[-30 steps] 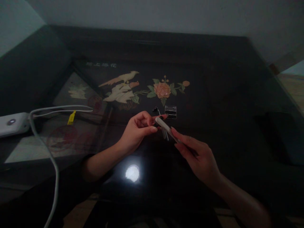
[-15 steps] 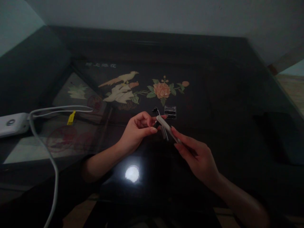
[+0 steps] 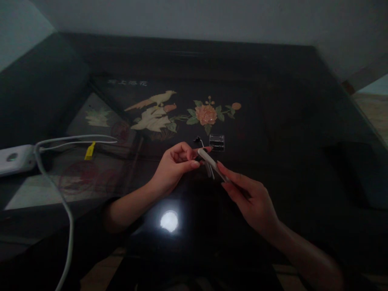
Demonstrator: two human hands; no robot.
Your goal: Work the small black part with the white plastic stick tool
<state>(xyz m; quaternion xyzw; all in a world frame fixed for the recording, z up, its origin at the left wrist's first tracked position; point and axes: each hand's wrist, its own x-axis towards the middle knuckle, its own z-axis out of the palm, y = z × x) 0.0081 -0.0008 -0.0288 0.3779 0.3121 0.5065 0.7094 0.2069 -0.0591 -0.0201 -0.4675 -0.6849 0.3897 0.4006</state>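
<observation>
My left hand (image 3: 176,163) is closed, with thumb and fingers pinched on a small dark piece (image 3: 200,159) mostly hidden by them. In my right hand (image 3: 251,198) a slim, pale flat stick (image 3: 207,157) is gripped between thumb and fingers. Its far tip meets the dark piece, or lies just over it; I cannot tell which. A thin, shiny strip (image 3: 209,169) shows below the stick. Just beyond the fingers sits a small black bit with a thin light stem (image 3: 198,139). Beside it lies a small clear box (image 3: 217,141) on the dark tabletop.
A white device (image 3: 16,159) with white cables (image 3: 65,202) stands at the left; a yellow tag (image 3: 89,150) hangs on a cable. A dark flat object (image 3: 371,173) lies at the right. The glossy dark table (image 3: 287,101) bears a bird-and-flower picture and a bright reflection.
Both hands keep nearly the same pose and hold. The view has shifted very slightly, and the stick's tip sits a little further left.
</observation>
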